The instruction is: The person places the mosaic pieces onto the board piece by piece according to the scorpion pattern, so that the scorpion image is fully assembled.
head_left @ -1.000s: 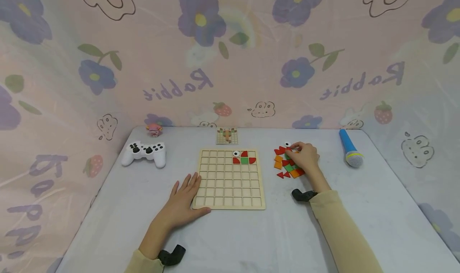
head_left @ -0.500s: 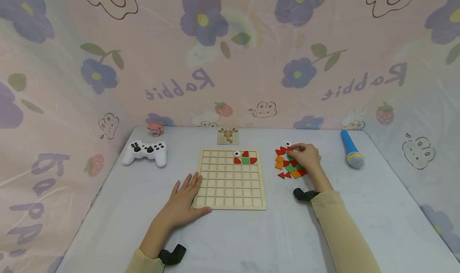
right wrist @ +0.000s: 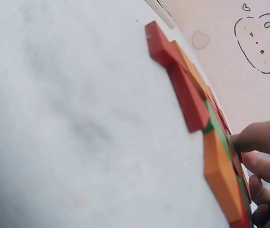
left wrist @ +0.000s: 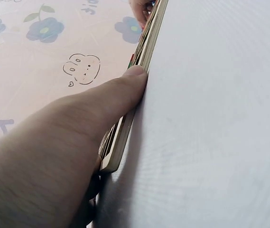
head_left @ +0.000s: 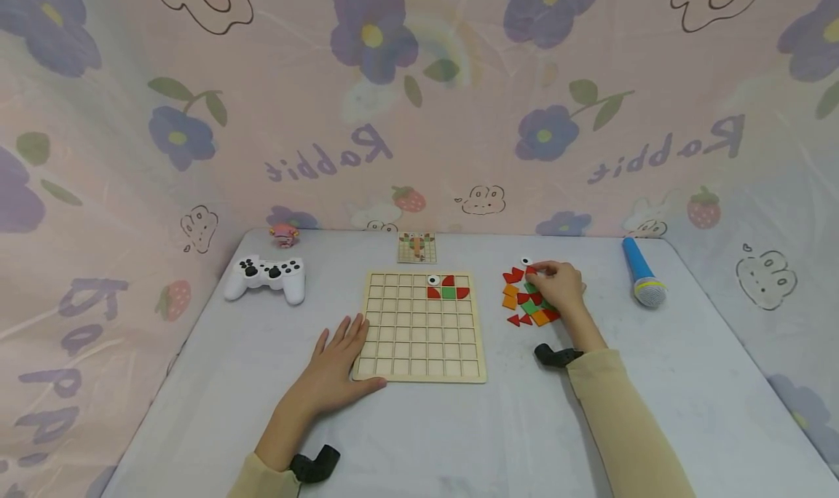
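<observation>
The wooden grid board (head_left: 419,330) lies mid-table, with an eye tile (head_left: 433,281), red quarter-round pieces (head_left: 462,293) and a green square (head_left: 448,293) in its upper right cells. My left hand (head_left: 337,367) rests at its lower left corner, fingers spread along the left side and thumb against the front edge. In the left wrist view the thumb (left wrist: 125,88) presses the board's edge. My right hand (head_left: 558,287) is over the pile of coloured pieces (head_left: 527,305), thumb and index finger pinching a red piece (head_left: 531,270) at the pile's far side. The right palm hides part of the pile.
A small pattern card (head_left: 416,248) lies behind the board. A white game controller (head_left: 265,279) and a pink figurine (head_left: 285,235) are at the left; a blue toy microphone (head_left: 642,272) lies at the right. Another eye tile (head_left: 526,261) sits behind the pile. Printed cloth (head_left: 419,119) surrounds the table.
The head view has shifted slightly, moving everything a little rightward. My right fingertips stay at the pile's far side with only small movement; the left hand keeps its place on the board.
</observation>
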Available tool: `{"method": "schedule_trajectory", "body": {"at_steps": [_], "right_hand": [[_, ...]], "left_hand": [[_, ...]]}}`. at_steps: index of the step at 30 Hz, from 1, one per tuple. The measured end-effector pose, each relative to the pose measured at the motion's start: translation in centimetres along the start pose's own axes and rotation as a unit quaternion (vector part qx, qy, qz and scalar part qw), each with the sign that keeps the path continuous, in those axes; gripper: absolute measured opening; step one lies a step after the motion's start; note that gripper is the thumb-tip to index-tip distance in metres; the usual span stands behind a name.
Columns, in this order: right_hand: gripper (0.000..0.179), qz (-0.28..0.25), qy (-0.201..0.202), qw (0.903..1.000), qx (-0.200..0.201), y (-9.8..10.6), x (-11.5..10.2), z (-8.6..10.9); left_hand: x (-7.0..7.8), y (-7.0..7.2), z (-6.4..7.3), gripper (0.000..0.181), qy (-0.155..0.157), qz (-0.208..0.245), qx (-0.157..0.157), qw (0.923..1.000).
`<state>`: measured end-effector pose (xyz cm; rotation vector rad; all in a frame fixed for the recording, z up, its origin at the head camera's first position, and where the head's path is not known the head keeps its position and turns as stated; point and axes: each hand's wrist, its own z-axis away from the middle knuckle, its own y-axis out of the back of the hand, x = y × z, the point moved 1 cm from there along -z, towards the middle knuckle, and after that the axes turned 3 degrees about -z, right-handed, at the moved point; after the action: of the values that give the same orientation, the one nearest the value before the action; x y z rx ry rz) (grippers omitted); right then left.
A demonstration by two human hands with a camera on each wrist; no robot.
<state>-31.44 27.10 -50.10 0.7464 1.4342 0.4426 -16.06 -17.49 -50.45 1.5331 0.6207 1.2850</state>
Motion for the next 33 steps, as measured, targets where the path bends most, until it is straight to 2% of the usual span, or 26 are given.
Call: {"method": "schedule_trajectory", "body": {"at_steps": [7, 13, 24, 33], "right_hand": [[0.045, -0.04, 0.003, 0.9992, -0.01, 0.2, -0.1, 0.6], [0.047, -0.059, 0.029, 0.9974, -0.031, 0.1, -1.3, 1.4], [0.038, -0.048, 0.119, 0.9915, -0.019, -0.9, -5.8, 2.5], [0.033, -0.047, 0.171, 0.9832, -0.045, -3.8, -9.4, 3.6]], "left_hand": [[-0.2, 0.0, 0.0, 0.113, -0.001, 0.0, 0.0, 1.0], [-0.2, -0.1, 0.0, 0.113, 0.0, -0.004, -0.002, 1.0], [-0.1, -0.1, 0.1, 0.112, 0.001, 0.0, 0.004, 1.0], [-0.1, -0.1, 0.1, 0.113, 0.002, -0.002, 0.007, 1.0]]}}
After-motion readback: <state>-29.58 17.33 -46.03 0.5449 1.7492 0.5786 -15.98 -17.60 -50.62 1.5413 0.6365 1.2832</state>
